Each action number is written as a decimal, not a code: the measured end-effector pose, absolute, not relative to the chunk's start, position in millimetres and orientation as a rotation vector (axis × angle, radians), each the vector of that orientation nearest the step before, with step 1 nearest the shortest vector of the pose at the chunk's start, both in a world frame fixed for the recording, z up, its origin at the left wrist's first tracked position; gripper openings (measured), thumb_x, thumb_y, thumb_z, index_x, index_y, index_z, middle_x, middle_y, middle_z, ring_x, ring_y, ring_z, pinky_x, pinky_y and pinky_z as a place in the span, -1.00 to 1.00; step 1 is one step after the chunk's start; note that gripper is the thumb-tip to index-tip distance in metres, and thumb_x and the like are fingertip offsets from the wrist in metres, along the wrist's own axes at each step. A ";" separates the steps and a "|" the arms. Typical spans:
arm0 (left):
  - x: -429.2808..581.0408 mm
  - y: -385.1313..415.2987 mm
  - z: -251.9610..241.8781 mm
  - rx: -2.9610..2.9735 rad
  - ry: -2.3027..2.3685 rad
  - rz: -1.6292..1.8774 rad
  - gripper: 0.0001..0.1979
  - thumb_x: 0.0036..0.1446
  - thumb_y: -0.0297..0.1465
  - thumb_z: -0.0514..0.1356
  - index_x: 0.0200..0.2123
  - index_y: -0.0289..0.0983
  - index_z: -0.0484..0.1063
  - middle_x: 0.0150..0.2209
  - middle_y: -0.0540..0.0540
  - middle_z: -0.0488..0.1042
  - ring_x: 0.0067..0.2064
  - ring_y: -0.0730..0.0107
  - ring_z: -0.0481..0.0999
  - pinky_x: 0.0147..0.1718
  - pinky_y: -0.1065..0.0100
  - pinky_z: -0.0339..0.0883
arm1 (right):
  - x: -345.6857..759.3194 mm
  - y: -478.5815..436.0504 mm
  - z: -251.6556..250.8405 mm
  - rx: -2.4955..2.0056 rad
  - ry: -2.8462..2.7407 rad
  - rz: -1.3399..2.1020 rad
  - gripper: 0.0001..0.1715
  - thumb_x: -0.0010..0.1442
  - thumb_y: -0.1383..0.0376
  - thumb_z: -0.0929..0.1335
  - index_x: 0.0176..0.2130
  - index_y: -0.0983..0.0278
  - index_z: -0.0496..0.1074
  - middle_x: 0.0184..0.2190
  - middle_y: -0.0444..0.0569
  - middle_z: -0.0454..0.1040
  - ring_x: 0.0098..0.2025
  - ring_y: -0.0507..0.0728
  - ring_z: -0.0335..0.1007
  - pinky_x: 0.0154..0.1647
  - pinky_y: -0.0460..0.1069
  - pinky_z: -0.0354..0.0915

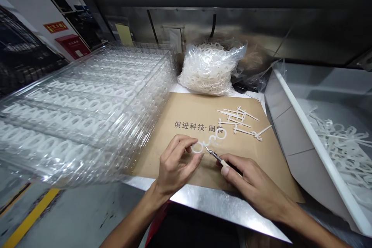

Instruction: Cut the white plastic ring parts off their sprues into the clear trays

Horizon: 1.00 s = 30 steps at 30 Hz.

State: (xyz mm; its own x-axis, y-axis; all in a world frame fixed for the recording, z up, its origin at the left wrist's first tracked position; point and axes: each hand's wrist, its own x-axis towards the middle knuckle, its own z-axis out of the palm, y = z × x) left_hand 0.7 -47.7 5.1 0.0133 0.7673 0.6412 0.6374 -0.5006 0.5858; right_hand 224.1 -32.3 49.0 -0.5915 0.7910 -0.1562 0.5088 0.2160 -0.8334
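My left hand pinches a white plastic ring part between thumb and fingers, just over the brown cardboard sheet. The part joins a thin stem and a second ring farther right. My right hand is closed around small nippers with a pale handle. Their metal tip points left and sits at the stem beside the held ring; I cannot tell whether the jaws touch it. Several loose white plastic sprues lie in a heap on the cardboard, beyond my right hand.
Stacked clear plastic trays filled with white ring parts stand at left. A clear bag packed with white parts sits at the back. On the right, a grey bin holds more white pieces. A metal table edge runs along the front.
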 end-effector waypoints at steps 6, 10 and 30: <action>0.7 -48.4 2.9 2.146 1.453 1.495 -0.72 0.17 -0.51 0.29 -0.03 -0.28 0.43 -0.24 -0.09 0.44 -0.30 0.44 0.43 -0.29 0.37 0.42 | 224.1 -32.0 48.2 -1.231 -2.201 1.325 -0.65 0.44 0.09 0.18 -0.24 0.20 0.40 -0.39 -0.11 0.46 -0.36 0.13 0.37 -0.31 0.02 0.23; 0.8 -48.3 2.7 2.153 1.434 1.498 -0.71 0.16 -0.51 0.30 -0.03 -0.29 0.43 -0.24 -0.10 0.43 -0.30 0.43 0.42 -0.29 0.37 0.42 | 223.6 -32.0 47.5 -1.229 -2.200 1.328 -0.64 0.44 0.10 0.18 -0.29 0.20 0.37 -0.42 -0.13 0.42 -0.37 0.11 0.34 -0.32 0.01 0.21; 2.6 -47.2 2.7 2.206 1.335 1.522 -0.70 0.16 -0.53 0.29 -0.02 -0.34 0.43 -0.23 -0.12 0.44 -0.30 0.46 0.45 -0.32 0.40 0.46 | 222.5 -34.1 47.2 -1.229 -2.178 1.374 -0.59 0.47 0.10 0.16 -0.36 0.24 0.26 -0.46 -0.17 0.34 -0.41 0.04 0.25 -0.36 -0.03 0.13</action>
State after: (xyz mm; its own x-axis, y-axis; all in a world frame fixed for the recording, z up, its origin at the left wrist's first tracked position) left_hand 2.6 -47.2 2.7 0.0908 0.7279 0.6796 0.5787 -0.5940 0.5588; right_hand 222.5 -34.1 47.2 -0.5954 0.7808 -0.1892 0.5072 0.1827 -0.8423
